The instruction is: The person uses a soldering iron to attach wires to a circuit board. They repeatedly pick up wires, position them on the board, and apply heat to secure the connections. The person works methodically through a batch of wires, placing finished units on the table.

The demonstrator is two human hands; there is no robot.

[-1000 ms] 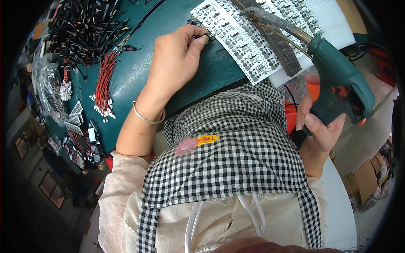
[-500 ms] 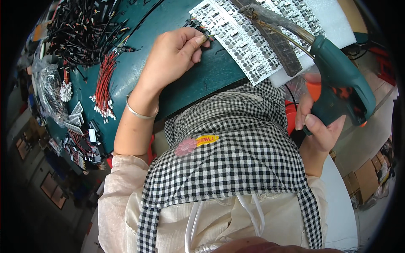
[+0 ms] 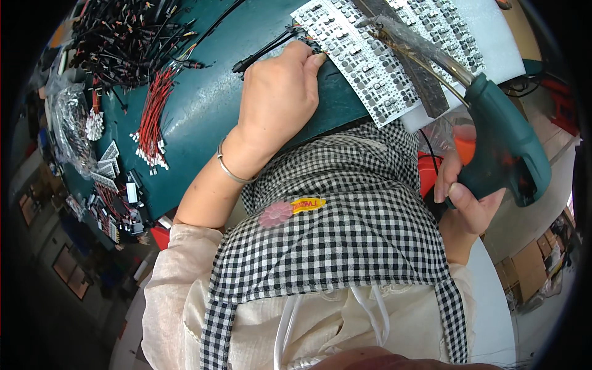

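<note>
My left hand [image 3: 280, 98] is closed in a pinch, thumb against fingers, at the left edge of a white circuit board panel [image 3: 351, 58]. A thin wire end seems to show at its fingertips; most of it is hidden. Black cables [image 3: 265, 50] with thin coloured wire ends lie just beyond the knuckles, reaching to the board's edge. My right hand [image 3: 472, 200] is wrapped around the handle of a green soldering gun [image 3: 509, 132]. Its long metal nozzle and a thin rod slant up left over a dark metal bar [image 3: 410, 68], which lies across the boards.
White foam [image 3: 493, 40] lies under the boards on the green tabletop [image 3: 213, 92]. At the left are a heap of black cables [image 3: 123, 46], red wires with white connectors [image 3: 154, 117], a clear plastic bag [image 3: 71, 129] and small connector parts [image 3: 120, 206]. Cardboard boxes [image 3: 530, 265] stand at the right.
My left hand has shifted right and turned, still pinched, and black cables now show beyond it. The soldering gun has dropped slightly toward me. The boards appear a little farther right.
</note>
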